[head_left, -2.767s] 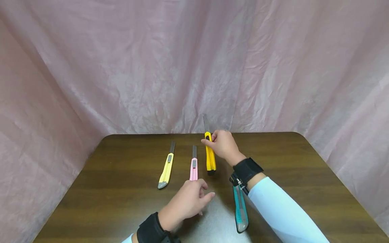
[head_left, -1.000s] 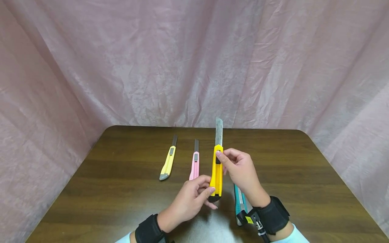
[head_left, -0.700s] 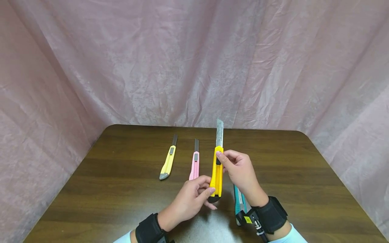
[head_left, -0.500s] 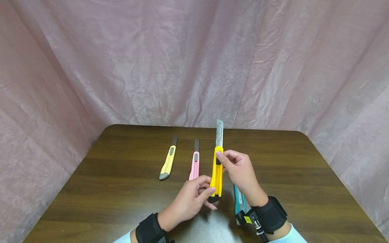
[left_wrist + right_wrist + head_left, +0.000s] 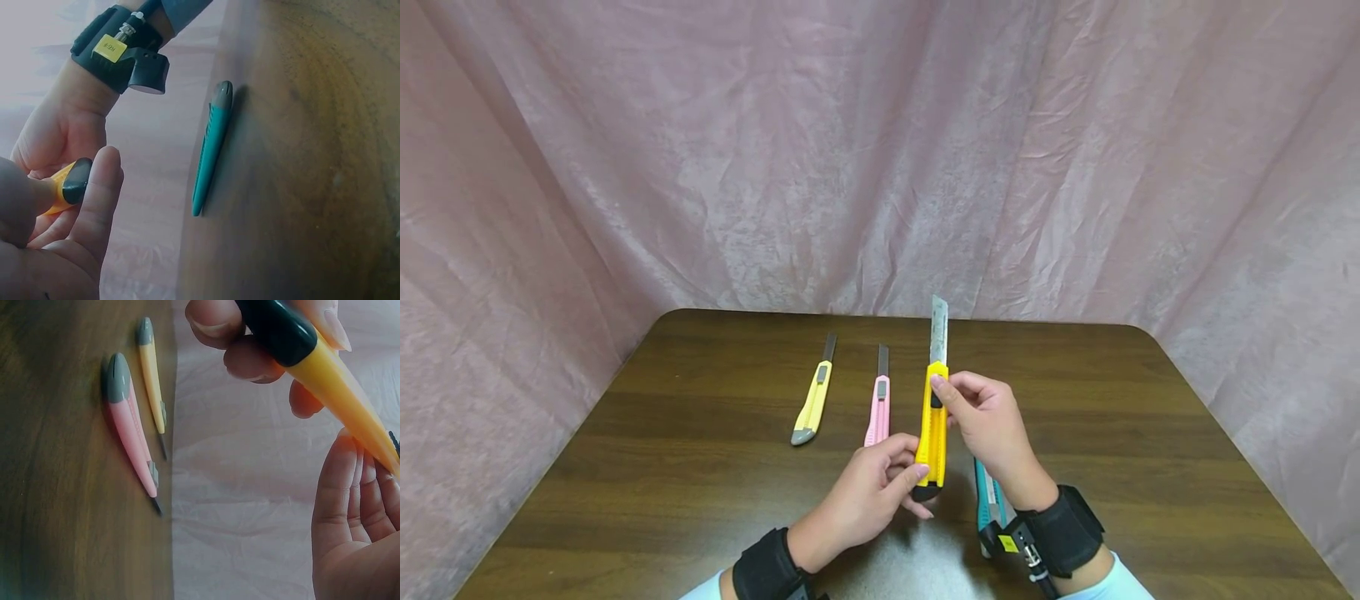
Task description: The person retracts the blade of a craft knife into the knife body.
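Note:
Both hands hold a bright yellow utility knife (image 5: 933, 442) raised over the table, its long silver blade (image 5: 939, 333) extended and pointing away. My left hand (image 5: 865, 496) pinches the handle's lower end by the black end cap (image 5: 78, 181). Higher up, my right hand (image 5: 996, 425) grips the handle from the right, its thumb at the black slider (image 5: 936, 401). The right wrist view shows the handle (image 5: 347, 397) slanting between the two hands, and the blade lies outside that view.
On the brown wooden table (image 5: 700, 475) lie a pale yellow cutter (image 5: 812, 408) and a pink cutter (image 5: 877, 412), blades out. A teal cutter (image 5: 987, 500) lies partly hidden under the right wrist. A pink curtain (image 5: 850, 167) hangs behind the table.
Since the oldest frame, my right hand has brought the yellow utility knife nearer, and my left hand has taken its lower end. Over the last second the hands have hardly moved.

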The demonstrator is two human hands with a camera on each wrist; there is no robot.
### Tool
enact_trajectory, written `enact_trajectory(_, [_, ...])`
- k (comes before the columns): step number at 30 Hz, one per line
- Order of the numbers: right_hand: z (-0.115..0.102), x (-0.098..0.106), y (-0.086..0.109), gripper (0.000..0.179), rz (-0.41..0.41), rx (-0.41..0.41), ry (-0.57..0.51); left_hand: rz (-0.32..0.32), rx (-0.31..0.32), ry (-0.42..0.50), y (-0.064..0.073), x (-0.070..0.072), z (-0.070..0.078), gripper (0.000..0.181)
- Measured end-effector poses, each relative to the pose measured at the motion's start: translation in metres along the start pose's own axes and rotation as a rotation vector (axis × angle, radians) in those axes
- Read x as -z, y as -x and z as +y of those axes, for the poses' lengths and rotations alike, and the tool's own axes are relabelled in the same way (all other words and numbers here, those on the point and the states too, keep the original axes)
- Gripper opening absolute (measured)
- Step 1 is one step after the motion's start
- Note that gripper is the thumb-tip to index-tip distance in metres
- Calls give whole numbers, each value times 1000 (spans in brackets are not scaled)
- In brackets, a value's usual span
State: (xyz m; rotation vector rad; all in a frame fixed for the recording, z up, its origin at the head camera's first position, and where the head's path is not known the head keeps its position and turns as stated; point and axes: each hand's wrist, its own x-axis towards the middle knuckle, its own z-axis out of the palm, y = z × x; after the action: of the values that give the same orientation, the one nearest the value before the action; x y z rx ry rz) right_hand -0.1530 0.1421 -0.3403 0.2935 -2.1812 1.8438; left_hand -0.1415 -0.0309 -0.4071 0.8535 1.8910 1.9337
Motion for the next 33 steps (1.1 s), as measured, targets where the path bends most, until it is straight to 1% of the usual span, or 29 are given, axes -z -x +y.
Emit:
enact_trajectory(6, [0, 0, 1, 13, 6, -11, -2, 0, 8, -27, 4, -3, 25, 23])
enact_trajectory(8, [0, 0, 1, 13, 6, -15, -3, 1, 2, -34, 4, -4, 24, 22])
enact_trajectory(11, [0, -1, 1, 14, 4, -12, -5, 3, 10, -34, 4, -4, 26, 22])
enact_trajectory(15, [1, -1, 1, 14, 3, -5, -13, 4, 21, -30, 3, -3, 20, 22])
enact_trajectory(19, [0, -2, 1, 15, 9, -8, -13, 12, 13, -29, 1, -1, 6, 23])
enact_trajectory(22, [-1, -3, 2, 16, 26, -7, -4, 18, 9, -24, 0, 0, -2, 22])
enact_trajectory(27, [-2, -5, 0, 19, 72, 0, 25, 31, 7, -22, -4, 0, -4, 22])
enact_trajectory(33, [1, -10, -4, 24, 101, -8, 57, 59, 11, -40, -9, 3, -6, 22])
